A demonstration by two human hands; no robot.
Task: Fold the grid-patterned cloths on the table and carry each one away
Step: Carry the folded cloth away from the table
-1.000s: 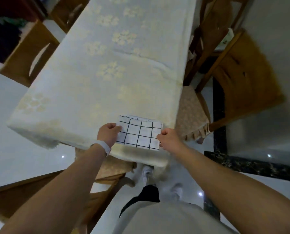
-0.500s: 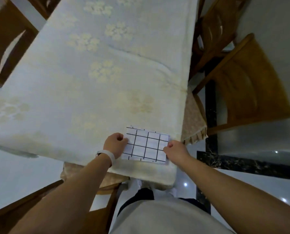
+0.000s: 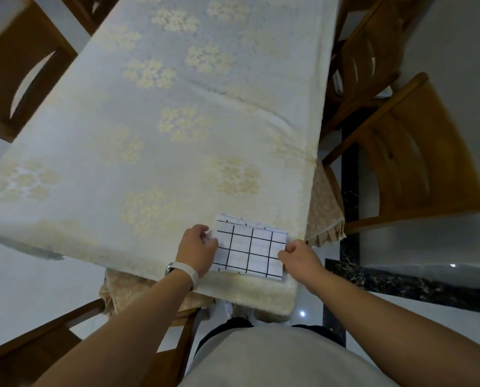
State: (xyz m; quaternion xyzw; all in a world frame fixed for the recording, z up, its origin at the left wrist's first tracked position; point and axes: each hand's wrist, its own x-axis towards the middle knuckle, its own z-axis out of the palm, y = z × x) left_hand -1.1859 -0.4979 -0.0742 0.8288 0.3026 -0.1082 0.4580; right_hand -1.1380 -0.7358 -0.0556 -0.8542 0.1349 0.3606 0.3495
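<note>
A white cloth with a black grid (image 3: 250,248), folded into a small rectangle, lies at the near right corner of the table (image 3: 149,129). My left hand (image 3: 197,248), with a white band on its wrist, pinches the cloth's left edge with curled fingers. My right hand (image 3: 299,256) pinches the right edge between thumb and fingers. Layered edges show along the cloth's far side. No other grid cloth is in sight.
A pale tablecloth with cream flower motifs covers the long table. Wooden chairs stand at the right (image 3: 417,163), far right (image 3: 364,60), far left (image 3: 18,74) and near left (image 3: 51,344). A beige frilled seat cushion (image 3: 325,213) shows beside the table's right edge.
The view has shifted over the table. Both hands keep hold of the folded cloth's two side edges near the table's front edge; the cloth looks the same size and shape.
</note>
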